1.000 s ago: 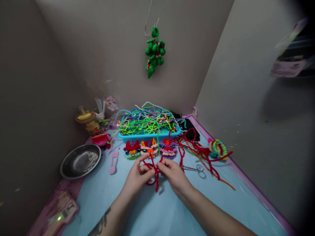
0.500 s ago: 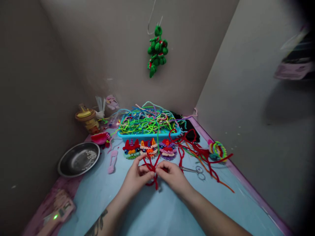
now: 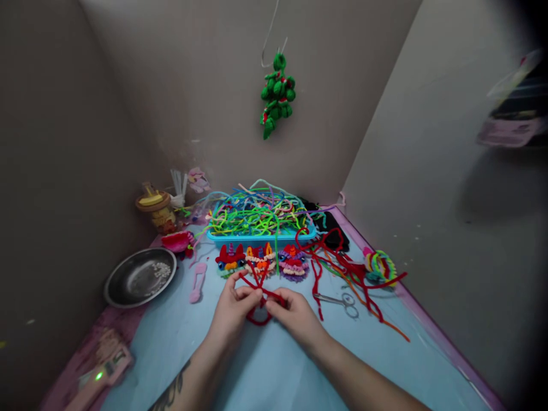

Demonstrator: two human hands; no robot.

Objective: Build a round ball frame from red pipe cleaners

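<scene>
Red pipe cleaners (image 3: 258,319), bent into a loop with ends sticking up, are between my two hands above the blue table cover. My left hand (image 3: 234,305) pinches them near the crossing, thumb against fingers. On the other side my right hand (image 3: 295,313) grips a red strand between thumb and forefinger. Just beyond my fingers sit three colourful pipe-cleaner faces: one red-topped (image 3: 230,260), one orange and cream (image 3: 260,260), one purple and pink (image 3: 293,262). Scissors (image 3: 342,302) lie to the right of my right hand.
A blue tray (image 3: 257,237) heaped with pipe cleaners stands at the back. More red and orange pipe cleaners (image 3: 363,282) lie right. On the left are a metal bowl (image 3: 124,288), a pink clip (image 3: 198,282) and a glue gun (image 3: 103,371). A green ornament (image 3: 278,94) hangs above.
My right hand has shifted slightly, and the red strand it pinches now stretches sideways from the crossing instead of hanging down. The whole view has moved a little.
</scene>
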